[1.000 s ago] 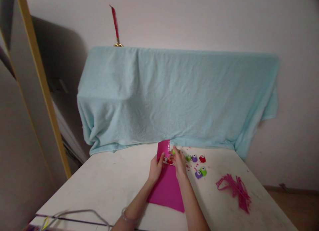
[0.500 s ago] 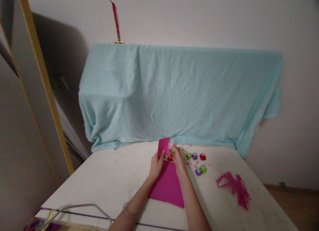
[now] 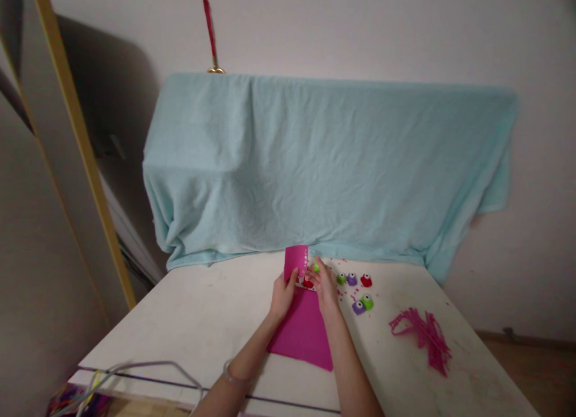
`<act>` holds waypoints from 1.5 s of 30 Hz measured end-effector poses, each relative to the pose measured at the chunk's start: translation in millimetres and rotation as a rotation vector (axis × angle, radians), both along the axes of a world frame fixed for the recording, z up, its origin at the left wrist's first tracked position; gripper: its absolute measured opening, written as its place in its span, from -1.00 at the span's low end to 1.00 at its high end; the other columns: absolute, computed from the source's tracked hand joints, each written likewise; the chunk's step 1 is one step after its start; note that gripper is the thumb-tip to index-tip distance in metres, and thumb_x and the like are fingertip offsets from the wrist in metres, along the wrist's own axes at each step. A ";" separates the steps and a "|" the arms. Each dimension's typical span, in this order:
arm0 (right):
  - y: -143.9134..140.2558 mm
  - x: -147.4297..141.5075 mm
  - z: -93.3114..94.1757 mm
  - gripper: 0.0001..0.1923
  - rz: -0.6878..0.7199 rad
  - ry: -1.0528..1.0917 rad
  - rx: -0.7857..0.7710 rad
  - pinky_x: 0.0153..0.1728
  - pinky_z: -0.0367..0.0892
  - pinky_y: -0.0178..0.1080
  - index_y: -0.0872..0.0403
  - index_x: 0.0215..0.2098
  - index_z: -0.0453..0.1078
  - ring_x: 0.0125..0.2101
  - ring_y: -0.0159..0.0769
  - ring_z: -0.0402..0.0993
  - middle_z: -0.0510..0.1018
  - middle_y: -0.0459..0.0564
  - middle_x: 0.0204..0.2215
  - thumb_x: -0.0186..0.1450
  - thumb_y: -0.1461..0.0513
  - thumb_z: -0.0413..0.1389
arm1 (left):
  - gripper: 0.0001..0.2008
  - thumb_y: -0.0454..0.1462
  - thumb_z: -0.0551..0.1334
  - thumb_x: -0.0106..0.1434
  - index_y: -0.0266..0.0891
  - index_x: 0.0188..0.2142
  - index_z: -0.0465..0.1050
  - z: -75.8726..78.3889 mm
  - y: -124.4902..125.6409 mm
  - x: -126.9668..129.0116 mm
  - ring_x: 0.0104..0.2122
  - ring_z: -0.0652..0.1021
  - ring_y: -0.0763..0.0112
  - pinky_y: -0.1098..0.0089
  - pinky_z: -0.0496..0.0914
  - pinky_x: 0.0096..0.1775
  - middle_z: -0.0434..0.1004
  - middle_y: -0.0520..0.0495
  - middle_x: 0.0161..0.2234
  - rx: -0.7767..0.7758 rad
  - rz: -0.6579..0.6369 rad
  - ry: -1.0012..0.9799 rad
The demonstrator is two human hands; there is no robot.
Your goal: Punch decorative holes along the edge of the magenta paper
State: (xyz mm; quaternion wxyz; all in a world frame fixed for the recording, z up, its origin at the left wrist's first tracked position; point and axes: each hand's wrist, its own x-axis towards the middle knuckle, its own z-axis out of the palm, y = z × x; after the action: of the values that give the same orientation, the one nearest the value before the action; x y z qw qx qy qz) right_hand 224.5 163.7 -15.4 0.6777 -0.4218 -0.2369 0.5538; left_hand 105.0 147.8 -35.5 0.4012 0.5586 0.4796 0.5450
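A magenta sheet of paper (image 3: pixel 302 339) lies on the white table (image 3: pixel 198 327), its far end curled upward. My left hand (image 3: pixel 283 297) pinches the sheet's far left edge. My right hand (image 3: pixel 324 287) presses on a small red craft punch (image 3: pixel 308 282) that sits on the sheet's far edge, with a small green piece (image 3: pixel 316 267) by the fingertips. Both hands are close together at the middle of the table.
Several small punches, green (image 3: pixel 341 278), purple (image 3: pixel 351 279) and red (image 3: pixel 366 280), with two more (image 3: pixel 362 304) in front, lie right of my hands. Pink paper strips (image 3: pixel 423 336) lie further right. A light-blue cloth (image 3: pixel 324 165) drapes something behind the table. A wire (image 3: pixel 148 369) lies at the near left edge.
The camera has tilted slightly, so the scene sits a little higher and the near table edge shows. My hands stay on the sheet and the red punch.
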 end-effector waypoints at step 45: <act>-5.4 5.2 6.6 -0.66 0.375 -0.307 0.001 -0.78 -0.20 -0.39 0.08 -0.73 0.22 -0.83 -0.57 -0.13 0.16 -0.25 -0.85 0.06 0.07 0.12 | -0.61 -0.04 0.41 -0.15 -0.34 -0.66 0.40 14.9 4.5 -3.9 -0.70 0.34 0.49 0.47 0.19 -0.62 0.34 0.01 -0.75 -0.136 0.053 -0.235</act>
State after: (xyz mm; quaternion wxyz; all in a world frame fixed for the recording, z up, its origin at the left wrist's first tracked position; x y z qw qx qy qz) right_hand 229.7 158.3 -8.9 0.5194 -0.4493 -0.4115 0.5992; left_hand 101.2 152.3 -20.6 0.4769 0.4499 0.4796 0.5832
